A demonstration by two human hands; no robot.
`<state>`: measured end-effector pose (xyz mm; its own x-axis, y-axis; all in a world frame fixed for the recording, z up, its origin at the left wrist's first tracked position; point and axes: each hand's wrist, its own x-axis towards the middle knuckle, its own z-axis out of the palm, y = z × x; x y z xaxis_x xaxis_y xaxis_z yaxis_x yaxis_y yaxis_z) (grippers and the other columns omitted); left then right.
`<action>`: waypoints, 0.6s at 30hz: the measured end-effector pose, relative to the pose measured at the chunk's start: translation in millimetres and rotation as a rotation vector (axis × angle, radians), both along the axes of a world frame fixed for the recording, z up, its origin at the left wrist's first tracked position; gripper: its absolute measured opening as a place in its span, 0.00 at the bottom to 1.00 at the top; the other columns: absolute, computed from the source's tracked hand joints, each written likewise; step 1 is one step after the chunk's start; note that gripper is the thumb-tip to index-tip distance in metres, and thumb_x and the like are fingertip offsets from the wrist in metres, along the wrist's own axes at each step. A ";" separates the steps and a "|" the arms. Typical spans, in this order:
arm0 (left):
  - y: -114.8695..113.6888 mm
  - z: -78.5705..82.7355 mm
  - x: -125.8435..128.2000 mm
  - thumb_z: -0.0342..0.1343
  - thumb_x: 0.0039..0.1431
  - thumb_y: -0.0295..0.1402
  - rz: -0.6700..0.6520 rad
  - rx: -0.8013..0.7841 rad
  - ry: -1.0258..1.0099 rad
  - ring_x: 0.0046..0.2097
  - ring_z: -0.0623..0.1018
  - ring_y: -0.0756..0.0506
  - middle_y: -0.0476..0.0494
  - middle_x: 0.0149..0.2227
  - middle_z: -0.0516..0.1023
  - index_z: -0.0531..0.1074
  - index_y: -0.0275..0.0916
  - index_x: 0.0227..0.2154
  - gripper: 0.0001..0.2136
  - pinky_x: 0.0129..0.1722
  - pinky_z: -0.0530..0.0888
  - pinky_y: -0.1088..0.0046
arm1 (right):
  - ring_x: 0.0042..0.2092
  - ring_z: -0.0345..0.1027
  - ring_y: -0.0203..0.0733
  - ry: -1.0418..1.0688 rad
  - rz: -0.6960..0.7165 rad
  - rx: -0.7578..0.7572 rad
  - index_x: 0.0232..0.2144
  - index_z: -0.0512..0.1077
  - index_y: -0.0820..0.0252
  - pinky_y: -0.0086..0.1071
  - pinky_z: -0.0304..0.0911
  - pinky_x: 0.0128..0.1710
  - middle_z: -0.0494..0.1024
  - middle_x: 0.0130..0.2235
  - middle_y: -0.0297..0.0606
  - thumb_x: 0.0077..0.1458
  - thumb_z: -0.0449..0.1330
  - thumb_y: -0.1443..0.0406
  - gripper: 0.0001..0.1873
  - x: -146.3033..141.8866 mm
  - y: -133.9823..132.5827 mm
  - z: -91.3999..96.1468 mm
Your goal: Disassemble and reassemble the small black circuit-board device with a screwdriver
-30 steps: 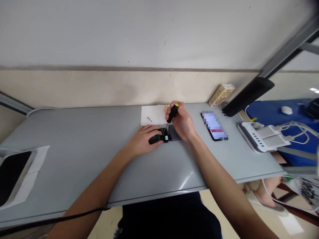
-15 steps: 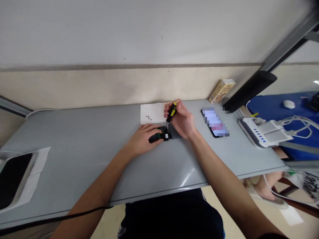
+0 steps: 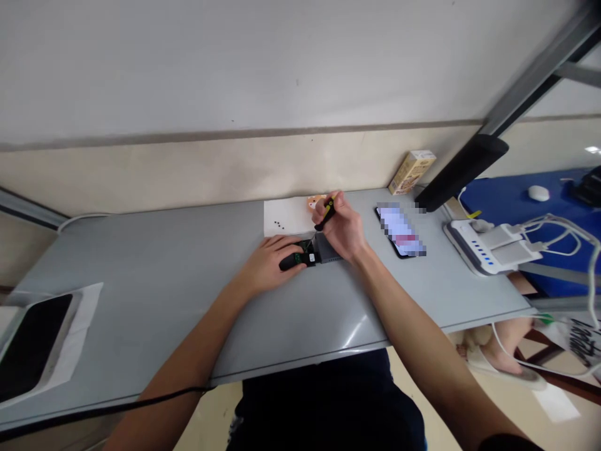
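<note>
L hand curled across opened black device w/ green PCB [image 3: 305, 245], on grey desk [image 3: 188, 257]. R hand [image 3: 344, 228] closed round black/yellow screwdriver [image 3: 325, 218], shaft angled into device; tip unclear. Handle rolled & tilted more vs. 0.5 s ago: prob. mid-turn. Beyond: white paper [image 3: 290, 210], dark specks (screws?); phone [image 3: 401, 232] to R.

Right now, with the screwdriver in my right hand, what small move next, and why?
I'd probably tilt the screwdriver slightly more upright: in your right hand it slants down toward the opened device, which your left hand holds; a straighter angle may help.
</note>
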<state>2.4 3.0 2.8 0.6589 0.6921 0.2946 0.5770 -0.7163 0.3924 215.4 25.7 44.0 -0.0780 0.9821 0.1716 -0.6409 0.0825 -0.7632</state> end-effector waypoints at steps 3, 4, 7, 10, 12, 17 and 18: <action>-0.5 0.4 0.1 0.58 0.68 0.40 -0.003 -0.010 -0.001 0.60 0.74 0.40 0.44 0.59 0.76 0.77 0.46 0.48 0.10 0.61 0.70 0.54 | 0.36 0.66 0.39 -0.092 -0.006 -0.002 0.35 0.68 0.53 0.34 0.67 0.36 0.70 0.37 0.36 0.63 0.59 0.45 0.19 2.8 1.4 0.3; -0.9 1.0 0.2 0.58 0.68 0.40 -0.003 -0.013 0.003 0.60 0.74 0.40 0.44 0.60 0.76 0.77 0.46 0.48 0.10 0.61 0.70 0.54 | 0.36 0.66 0.39 -0.111 0.008 -0.012 0.36 0.69 0.53 0.34 0.67 0.36 0.70 0.36 0.36 0.63 0.58 0.44 0.20 2.7 1.6 1.0; -2.1 3.3 0.3 0.57 0.68 0.40 0.001 -0.021 0.022 0.60 0.74 0.39 0.44 0.60 0.76 0.77 0.46 0.48 0.10 0.61 0.70 0.54 | 0.31 0.61 0.38 -0.090 0.022 -0.050 0.36 0.68 0.53 0.34 0.66 0.32 0.65 0.32 0.34 0.63 0.54 0.41 0.24 -0.6 1.0 3.1; -2.7 4.7 0.1 0.57 0.68 0.40 0.003 -0.024 0.036 0.60 0.74 0.39 0.44 0.60 0.76 0.77 0.46 0.47 0.10 0.62 0.70 0.54 | 0.28 0.56 0.38 -0.033 -0.008 -0.068 0.36 0.66 0.52 0.33 0.63 0.30 0.60 0.29 0.32 0.65 0.52 0.43 0.21 -5.1 -1.1 3.5; -2.9 4.7 -0.1 0.57 0.68 0.40 0.001 -0.023 0.041 0.60 0.74 0.39 0.44 0.60 0.76 0.77 0.46 0.47 0.10 0.62 0.70 0.54 | 0.27 0.54 0.37 -0.005 -0.023 -0.069 0.36 0.65 0.52 0.32 0.61 0.30 0.59 0.28 0.31 0.66 0.54 0.46 0.18 -6.5 -2.5 2.4; -2.7 2.9 -0.2 0.57 0.69 0.40 -0.003 -0.009 0.039 0.60 0.74 0.39 0.44 0.60 0.76 0.77 0.45 0.47 0.10 0.61 0.70 0.53 | 0.30 0.58 0.37 0.008 -0.040 -0.033 0.34 0.64 0.52 0.32 0.62 0.32 0.63 0.30 0.32 0.62 0.61 0.48 0.18 -6.6 -3.4 -1.2; -2.6 2.6 -0.1 0.57 0.69 0.40 -0.003 -0.004 0.034 0.60 0.74 0.39 0.44 0.60 0.76 0.77 0.45 0.47 0.10 0.61 0.70 0.54 | 0.31 0.60 0.37 -0.010 -0.046 -0.026 0.35 0.64 0.52 0.32 0.63 0.33 0.65 0.31 0.32 0.61 0.62 0.47 0.18 -6.9 -3.2 -1.7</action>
